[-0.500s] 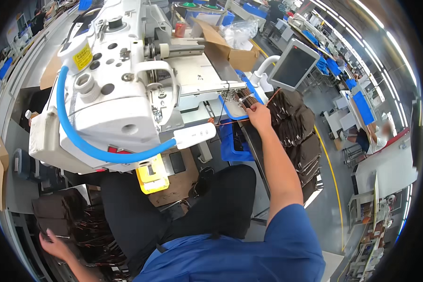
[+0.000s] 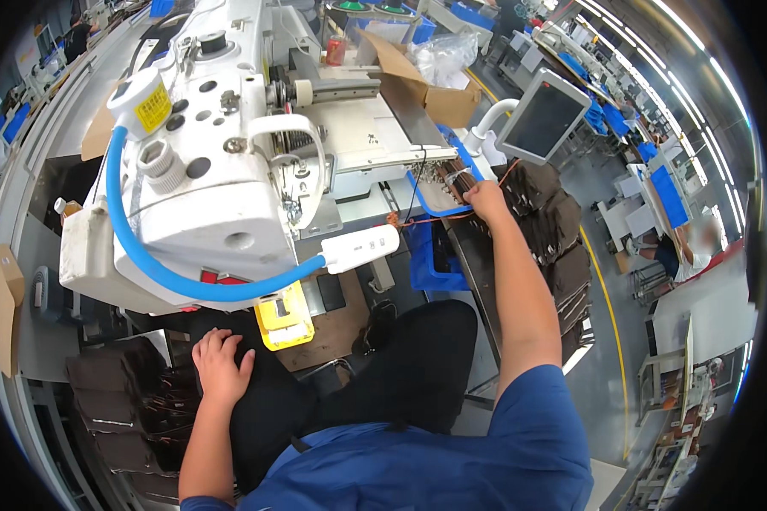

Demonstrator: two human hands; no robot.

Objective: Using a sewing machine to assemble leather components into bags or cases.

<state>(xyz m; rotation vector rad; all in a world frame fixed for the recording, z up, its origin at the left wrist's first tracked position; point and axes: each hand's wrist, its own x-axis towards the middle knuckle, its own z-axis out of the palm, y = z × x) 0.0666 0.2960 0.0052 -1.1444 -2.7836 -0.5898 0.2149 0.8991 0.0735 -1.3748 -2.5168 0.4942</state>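
Observation:
My right hand (image 2: 486, 200) reaches to the blue-rimmed tray (image 2: 439, 210) beside the sewing machine, its fingers closed at the edge of some brown strips (image 2: 462, 180). What the fingertips grip is hidden. Small metal-looking bits (image 2: 435, 169) lie in the same tray. An orange cord (image 2: 439, 220) passes right beside this hand. Low on the left, my left hand (image 2: 222, 364) is over my left thigh, fingers apart and holding nothing. Next to it is a stack of dark brown fabric pieces (image 2: 102, 392).
The white sewing machine (image 2: 204, 204) fills the upper left, with a white lamp head (image 2: 362, 248) on a blue hose in front. More brown fabric bundles (image 2: 558, 230) hang at right beneath a screen (image 2: 544, 115). A blue bin (image 2: 435, 264) and yellow tray (image 2: 284, 319) sit lower down.
My left hand has moved right and up from the brown stack to over my thigh. My right hand stays at the tray. The whole view has shifted slightly.

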